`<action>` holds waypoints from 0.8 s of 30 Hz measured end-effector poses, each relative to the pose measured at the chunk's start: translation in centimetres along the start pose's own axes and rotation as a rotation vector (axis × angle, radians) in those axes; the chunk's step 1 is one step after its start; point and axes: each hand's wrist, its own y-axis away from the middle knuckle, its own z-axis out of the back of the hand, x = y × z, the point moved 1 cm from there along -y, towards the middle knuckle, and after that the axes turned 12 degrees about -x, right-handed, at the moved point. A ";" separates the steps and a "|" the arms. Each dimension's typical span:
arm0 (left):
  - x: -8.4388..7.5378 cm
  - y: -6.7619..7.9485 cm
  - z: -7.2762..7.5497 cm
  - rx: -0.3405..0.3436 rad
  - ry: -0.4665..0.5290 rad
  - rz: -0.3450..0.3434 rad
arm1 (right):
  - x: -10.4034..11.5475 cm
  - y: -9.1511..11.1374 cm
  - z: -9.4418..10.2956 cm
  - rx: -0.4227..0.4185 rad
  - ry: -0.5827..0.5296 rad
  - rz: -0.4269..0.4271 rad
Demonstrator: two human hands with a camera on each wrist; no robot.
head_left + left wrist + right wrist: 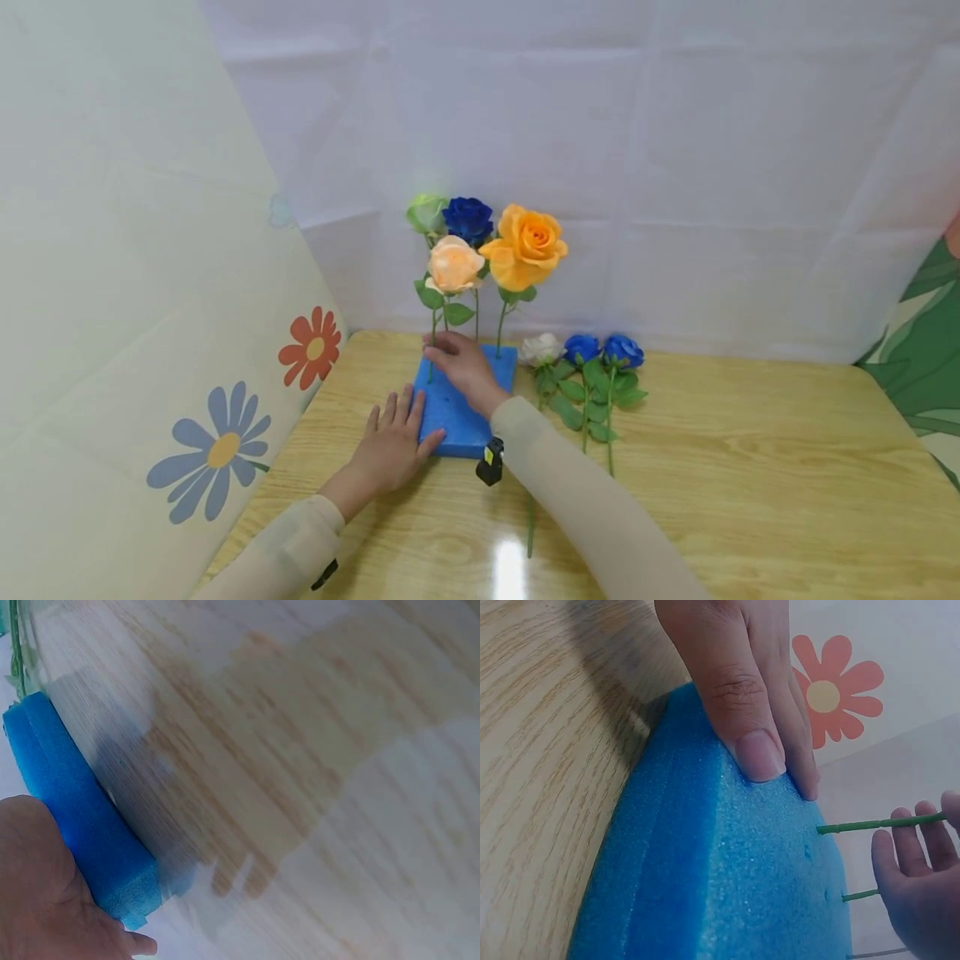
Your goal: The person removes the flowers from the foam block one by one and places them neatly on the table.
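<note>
My right hand pinches the green stem of a peach rose low down, where it stands in a blue foam block. My left hand lies with straight, spread fingers against the block's left side, its thumb at the near corner. In the right wrist view the left thumb rests on the foam. A pale green rose, a dark blue rose and a large orange rose also rise from the block.
Right of the block, a white rose and two blue roses lie on the wooden table, stems toward me. Behind hangs a pale cloth. A flower-printed panel borders the left side.
</note>
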 end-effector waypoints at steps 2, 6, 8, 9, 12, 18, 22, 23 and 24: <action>-0.1 0.0 0.2 0.000 0.000 0.001 | 0.0 -0.1 -0.1 -0.005 -0.018 -0.005; -0.4 -0.1 0.5 0.012 0.000 0.006 | -0.1 -0.1 -0.2 -0.019 -0.030 0.004; -0.4 -0.1 0.4 0.014 0.001 0.008 | 0.0 -0.1 -0.1 -0.019 -0.036 0.015; -0.4 -0.1 0.4 0.015 0.000 0.008 | 0.1 -0.1 -0.1 -0.020 -0.037 0.024; -0.5 -0.3 0.6 0.017 -0.006 0.008 | 0.8 -0.1 0.1 -0.019 -0.036 0.057; -0.3 -0.3 0.8 0.024 -0.013 0.010 | 2.2 0.4 0.4 -0.019 0.023 0.103; -0.2 -0.3 0.7 0.029 -0.007 0.014 | 2.5 0.8 0.8 0.004 0.058 0.139; -0.2 -0.2 0.7 0.029 -0.003 0.013 | 2.4 1.0 0.9 0.016 0.056 0.154; -0.2 -0.2 0.7 0.028 0.000 0.013 | 2.4 1.1 1.1 0.028 0.053 0.171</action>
